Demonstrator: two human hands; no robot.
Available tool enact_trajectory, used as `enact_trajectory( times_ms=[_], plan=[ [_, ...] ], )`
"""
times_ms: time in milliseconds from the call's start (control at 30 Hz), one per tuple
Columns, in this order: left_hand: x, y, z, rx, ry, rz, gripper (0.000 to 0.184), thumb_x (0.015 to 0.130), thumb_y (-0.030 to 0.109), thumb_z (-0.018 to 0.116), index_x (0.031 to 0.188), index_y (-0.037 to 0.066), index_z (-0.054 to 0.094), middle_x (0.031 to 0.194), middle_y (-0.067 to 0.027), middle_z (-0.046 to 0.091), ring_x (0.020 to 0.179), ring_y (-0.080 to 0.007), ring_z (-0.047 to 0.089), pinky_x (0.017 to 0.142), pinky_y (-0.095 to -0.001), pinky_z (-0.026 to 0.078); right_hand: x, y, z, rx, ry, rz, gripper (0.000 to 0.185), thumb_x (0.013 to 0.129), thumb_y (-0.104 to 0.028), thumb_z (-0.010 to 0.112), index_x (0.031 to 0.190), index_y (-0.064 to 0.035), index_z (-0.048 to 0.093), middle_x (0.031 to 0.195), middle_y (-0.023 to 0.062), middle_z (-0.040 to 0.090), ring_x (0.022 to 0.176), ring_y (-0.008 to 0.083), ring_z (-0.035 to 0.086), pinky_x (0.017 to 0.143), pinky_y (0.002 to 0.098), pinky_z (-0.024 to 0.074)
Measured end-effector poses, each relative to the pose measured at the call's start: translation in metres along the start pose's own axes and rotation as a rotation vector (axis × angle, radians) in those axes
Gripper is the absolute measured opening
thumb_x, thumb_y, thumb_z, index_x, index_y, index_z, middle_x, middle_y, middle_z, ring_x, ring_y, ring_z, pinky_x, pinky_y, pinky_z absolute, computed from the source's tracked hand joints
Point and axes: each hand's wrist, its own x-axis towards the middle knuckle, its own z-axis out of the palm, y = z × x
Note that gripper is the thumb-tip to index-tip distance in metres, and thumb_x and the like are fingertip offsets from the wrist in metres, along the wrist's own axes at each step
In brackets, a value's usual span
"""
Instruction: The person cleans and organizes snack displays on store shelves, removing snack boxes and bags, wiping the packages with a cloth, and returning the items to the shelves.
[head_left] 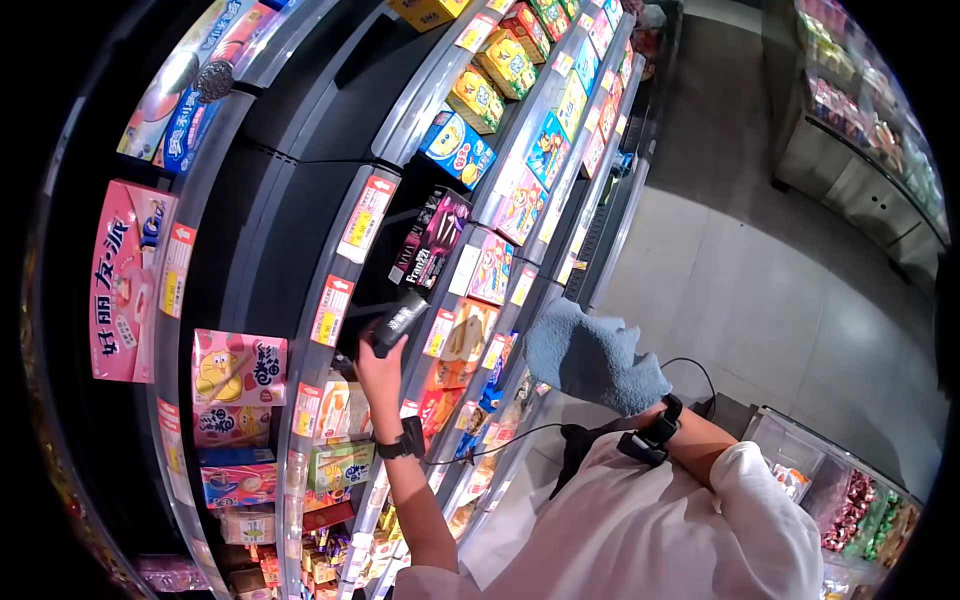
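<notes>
My left hand [380, 375] reaches into the shelf with its fingers closed around a small black box [401, 322] with pale lettering. Just beyond that box lies a black and pink Franzzi box [432, 238] on the same shelf. A grey-blue fleecy cloth [585, 355] covers most of my right hand [652, 414], which holds it away from the shelf, above the floor. The cloth hides the fingers of that hand. Both wrists wear black straps.
Shelf rails [345, 260] with price tags run along my left. A blue box [458, 150], yellow boxes [476, 98] and a pink box [130, 285] stand on shelves. Display cases [860, 150] and a clear candy bin [850, 490] are to the right. A thin black cable [520, 436] hangs near me.
</notes>
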Motion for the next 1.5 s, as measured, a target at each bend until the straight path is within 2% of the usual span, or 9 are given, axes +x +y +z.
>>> enact_trajectory(
  times_ms=[167, 267, 533, 633, 700, 867, 967, 1200, 1500],
  plan=[
    [-0.037, 0.028, -0.006, 0.007, -0.048, 0.184, 0.05, 0.074, -0.001, 0.071, 0.123, 0.002, 0.059, 0.119, -0.0183, 0.066, 0.108, -0.0406, 0.062, 0.094, -0.0456, 0.049, -0.003, -0.006, 0.006, 0.303, -0.024, 0.048, 0.043, 0.089, -0.028, 0.06, 0.128, -0.01, 0.057, 0.116, 0.0093, 0.058, 0.091, 0.025, 0.06, 0.072, 0.0406, 0.0436],
    [-0.079, 0.092, -0.021, -0.125, -0.102, -0.002, 0.043, 0.082, 0.002, 0.074, 0.122, -0.001, 0.059, 0.114, -0.0134, 0.068, 0.105, -0.023, 0.065, 0.093, -0.0348, 0.049, 0.002, -0.042, -0.044, 0.238, -0.127, 0.129, 0.051, 0.094, -0.029, 0.059, 0.141, -0.012, 0.052, 0.132, 0.0101, 0.058, 0.108, 0.0273, 0.062, 0.088, 0.0407, 0.048],
    [-0.15, 0.117, 0.011, -1.462, -0.421, -0.595, 0.047, 0.099, 0.037, 0.061, 0.134, 0.007, 0.053, 0.121, -0.0071, 0.065, 0.107, -0.021, 0.065, 0.094, -0.0376, 0.052, 0.02, -0.108, -0.108, -0.971, 0.255, -0.041, 0.027, 0.086, -0.013, 0.057, 0.113, -0.0127, 0.053, 0.094, 0.0082, 0.051, 0.054, 0.0212, 0.046, 0.044, 0.0349, 0.0358],
    [-0.154, 0.115, 0.035, -1.838, -0.613, -0.676, 0.047, 0.105, 0.047, 0.046, 0.136, 0.012, 0.054, 0.124, -0.0039, 0.064, 0.109, -0.0205, 0.064, 0.092, -0.0402, 0.053, 0.009, -0.113, -0.109, -0.712, 0.312, -0.173, 0.011, 0.086, -0.009, 0.057, 0.095, -0.0053, 0.054, 0.077, 0.0088, 0.052, 0.054, 0.0276, 0.056, 0.047, 0.0368, 0.0416],
    [-0.153, 0.119, 0.043, -1.907, -0.701, -0.651, 0.049, 0.105, 0.048, 0.043, 0.137, 0.012, 0.053, 0.125, -0.0043, 0.064, 0.11, -0.0211, 0.064, 0.093, -0.0412, 0.052, 0.008, -0.113, -0.101, 0.375, -0.11, 0.366, 0.023, 0.085, -0.007, 0.058, 0.107, -0.002, 0.056, 0.083, 0.012, 0.056, 0.064, 0.0303, 0.06, 0.054, 0.0376, 0.045],
    [-0.143, 0.155, 0.064, -0.978, -0.196, -0.471, 0.057, 0.108, 0.046, 0.037, 0.149, 0.008, 0.035, 0.14, -0.0099, 0.046, 0.128, -0.0228, 0.05, 0.106, -0.0398, 0.041, -0.02, -0.101, -0.076, 0.572, -0.332, 0.259, 0.043, 0.087, -0.01, 0.067, 0.126, 0.0029, 0.052, 0.113, 0.0114, 0.059, 0.101, 0.0211, 0.058, 0.081, 0.0348, 0.0477],
    [-0.158, 0.136, 0.078, -1.126, -0.245, -0.323, 0.073, 0.104, 0.053, 0.039, 0.156, 0.006, 0.017, 0.153, -0.0165, 0.026, 0.142, -0.0275, 0.032, 0.116, -0.0446, 0.026, -0.052, -0.076, -0.06, 1.523, -0.407, 0.44, 0.055, 0.087, -0.01, 0.07, 0.136, 0.0035, 0.048, 0.129, 0.0105, 0.056, 0.117, 0.0161, 0.052, 0.097, 0.0316, 0.0457],
    [-0.146, 0.163, 0.059, -1.141, -0.246, -0.451, 0.076, 0.104, 0.05, 0.044, 0.158, 0.005, 0.015, 0.157, -0.0142, 0.032, 0.144, -0.0268, 0.035, 0.118, -0.0415, 0.026, -0.044, -0.066, -0.043, 1.828, -0.494, 0.548, 0.051, 0.086, -0.014, 0.072, 0.131, 0.003, 0.056, 0.13, 0.0091, 0.058, 0.118, 0.0179, 0.055, 0.102, 0.0332, 0.0432],
    [-0.088, 0.185, 0.016, -1.412, -0.057, -0.716, 0.076, 0.097, 0.067, 0.045, 0.145, 0.007, 0.042, 0.136, -0.0089, 0.054, 0.121, -0.0241, 0.057, 0.103, -0.037, 0.044, -0.018, -0.078, -0.019, 0.736, -0.166, -0.166, 0.043, 0.081, -0.02, 0.072, 0.117, 0.0021, 0.062, 0.118, 0.0149, 0.06, 0.108, 0.0277, 0.058, 0.092, 0.0369, 0.0468]
  ],
)
